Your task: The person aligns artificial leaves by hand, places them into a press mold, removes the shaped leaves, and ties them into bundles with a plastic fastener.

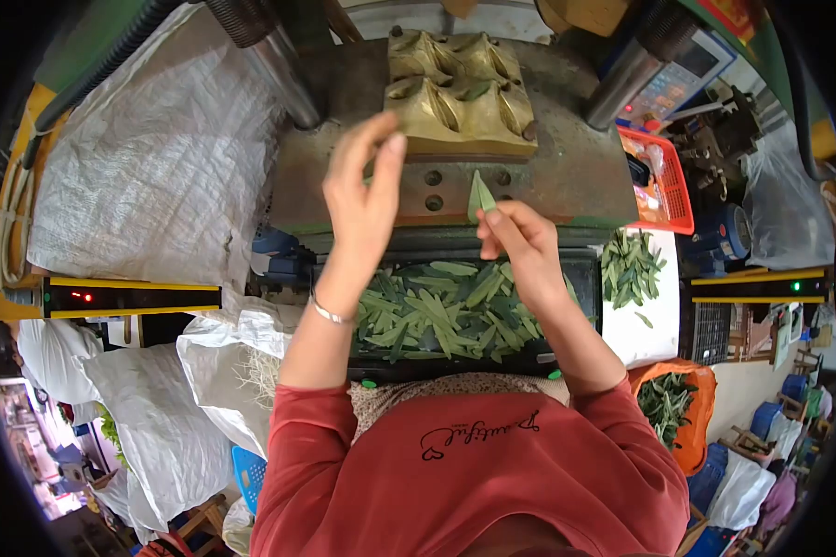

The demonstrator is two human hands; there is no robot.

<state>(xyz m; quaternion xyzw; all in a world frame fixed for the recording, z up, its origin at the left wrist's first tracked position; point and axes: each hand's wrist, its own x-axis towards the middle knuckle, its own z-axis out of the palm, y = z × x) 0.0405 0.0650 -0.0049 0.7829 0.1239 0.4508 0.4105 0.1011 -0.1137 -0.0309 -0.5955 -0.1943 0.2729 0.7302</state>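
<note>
My right hand [527, 249] pinches a narrow green leaf [480, 197] by its lower end, its tip pointing up toward the press bed. My left hand [362, 190] is raised over the left part of the bed, fingers apart, with nothing visible in them. Its fingertips are just left of a brass mould block [464, 102] with several leaf-shaped hollows. A green piece seems to lie in one hollow of the block. Below my hands, a black tray [418, 369] holds a heap of similar green leaves [446, 311].
Steel posts [288, 84] flank the metal press bed [344, 102]. On the right are a red basket [680, 190], more leaves [632, 269] on a white surface, and an orange bag [701, 408] of leaves. Yellow-edged sensor bars [130, 297] stand at both sides. White sacking [149, 158] hangs left.
</note>
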